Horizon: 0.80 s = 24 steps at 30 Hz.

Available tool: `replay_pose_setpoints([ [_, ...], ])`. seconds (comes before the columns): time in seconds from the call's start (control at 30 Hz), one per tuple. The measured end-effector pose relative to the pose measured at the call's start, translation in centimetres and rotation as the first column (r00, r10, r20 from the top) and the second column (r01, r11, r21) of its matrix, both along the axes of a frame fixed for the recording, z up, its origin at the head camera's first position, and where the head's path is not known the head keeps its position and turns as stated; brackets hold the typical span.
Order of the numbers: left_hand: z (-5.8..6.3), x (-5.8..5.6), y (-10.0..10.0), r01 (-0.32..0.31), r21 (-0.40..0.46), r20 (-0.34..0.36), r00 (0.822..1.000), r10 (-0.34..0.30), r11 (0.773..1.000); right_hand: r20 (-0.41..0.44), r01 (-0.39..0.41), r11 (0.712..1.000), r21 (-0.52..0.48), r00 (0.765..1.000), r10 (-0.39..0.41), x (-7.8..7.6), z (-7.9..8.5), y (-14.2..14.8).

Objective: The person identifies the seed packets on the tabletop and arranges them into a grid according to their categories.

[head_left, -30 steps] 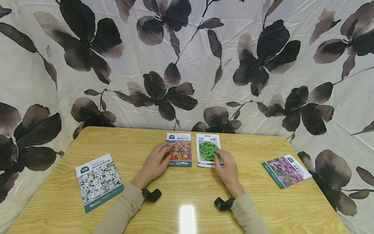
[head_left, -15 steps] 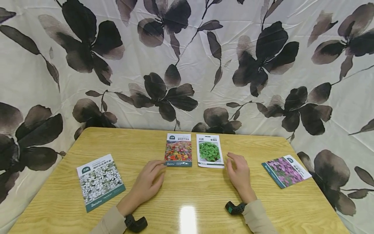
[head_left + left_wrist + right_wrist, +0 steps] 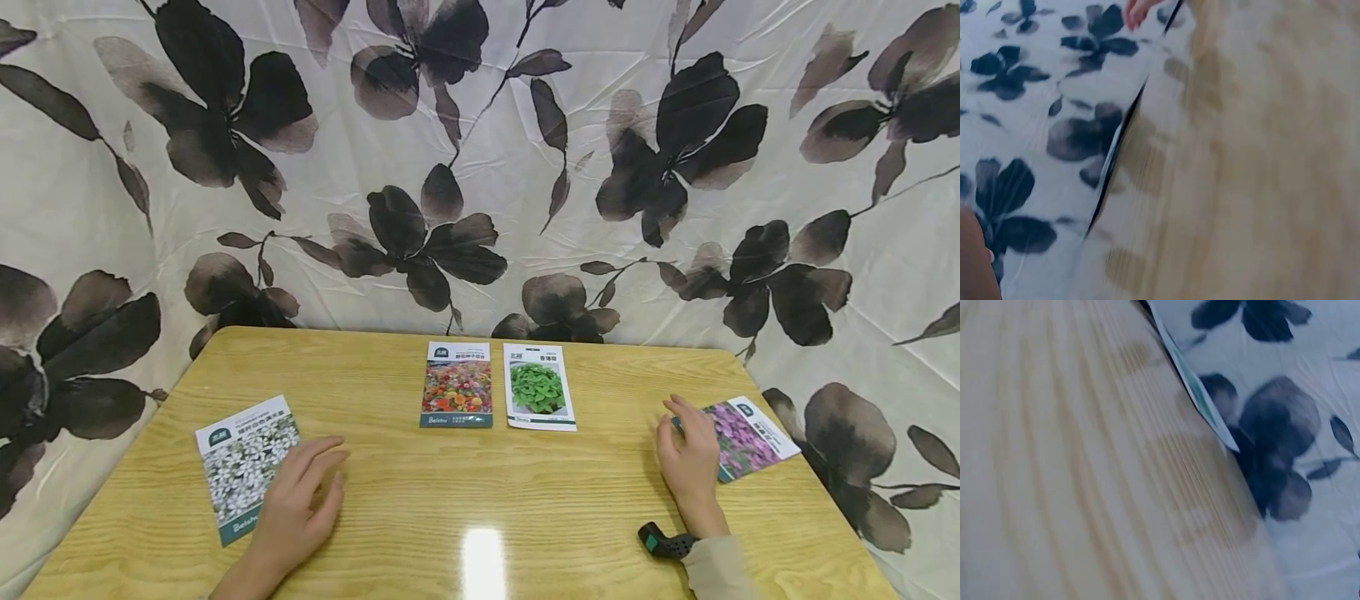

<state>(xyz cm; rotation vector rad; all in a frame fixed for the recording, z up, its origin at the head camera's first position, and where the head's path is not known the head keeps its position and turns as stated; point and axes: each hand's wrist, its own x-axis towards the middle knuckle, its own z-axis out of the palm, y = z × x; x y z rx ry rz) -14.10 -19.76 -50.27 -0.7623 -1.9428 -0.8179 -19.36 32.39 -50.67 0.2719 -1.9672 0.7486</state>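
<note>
My left hand [image 3: 296, 500], fingers loosely bent, is over the right side of a seed packet with white flowers [image 3: 251, 458], covering part of it; whether it touches is unclear. At the table's right, my right hand [image 3: 690, 458] is at the left edge of a seed packet with pink-purple flowers [image 3: 750, 437], overlapping its corner. Neither hand shows a grip. Side by side at the far middle lie a seed packet with mixed bright flowers [image 3: 457, 387] and one with green leaves [image 3: 537, 387]. The right wrist view shows a packet edge-on [image 3: 1204, 400].
A wooden table [image 3: 480, 483] carries the packets, with a glare spot near its front. Behind it hangs a white cloth [image 3: 540, 167] printed with dark flowers. A black wrist device [image 3: 663, 542] sits on the right wrist.
Both hands have left the two middle packets and moved apart: the left hand to the white-flower packet, the right hand to the pink-purple one. The packets look unmoved.
</note>
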Motion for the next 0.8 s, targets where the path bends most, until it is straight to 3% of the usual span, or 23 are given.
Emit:
replay_pose_setpoints([
  [0.17,0.8,-0.3,-3.3,-0.139,0.037,-0.059,0.988,0.141,0.990,0.170,0.113,0.990,-0.079,0.981,-0.098,1.0,1.1,3.0],
  [0.3,1.1,-0.8,-5.5,-0.214,0.064,-0.081,0.972,0.219,0.975,0.362,0.208,0.972,-0.107,0.919,-0.157,1.6,2.0,5.1],
  [0.4,1.1,-1.2,-7.0,-0.241,0.081,-0.100,0.963,0.249,0.967,0.504,0.257,0.962,-0.091,0.845,-0.178,2.1,2.3,6.6],
  [0.47,0.9,-1.2,-7.8,-0.258,0.068,-0.081,0.961,0.263,0.964,0.598,0.280,0.957,-0.071,0.780,-0.184,2.5,2.4,7.5],
  [0.53,0.6,-1.2,-8.5,-0.281,0.024,-0.011,0.960,0.281,0.959,0.674,0.283,0.958,-0.040,0.716,-0.183,2.7,2.3,8.3],
  [0.6,0.3,-1.0,-8.9,-0.298,-0.059,0.104,0.947,0.303,0.953,0.725,0.265,0.964,-0.017,0.668,-0.170,2.7,2.1,9.0],
  [0.67,0.0,-0.9,-9.2,-0.304,-0.162,0.236,0.912,0.336,0.939,0.744,0.229,0.973,0.011,0.649,-0.160,2.6,1.7,9.5],
  [0.8,-0.5,-0.7,-9.3,-0.283,-0.388,0.455,0.769,0.449,0.877,0.753,0.165,0.985,0.056,0.641,-0.150,2.4,1.2,10.0],
])
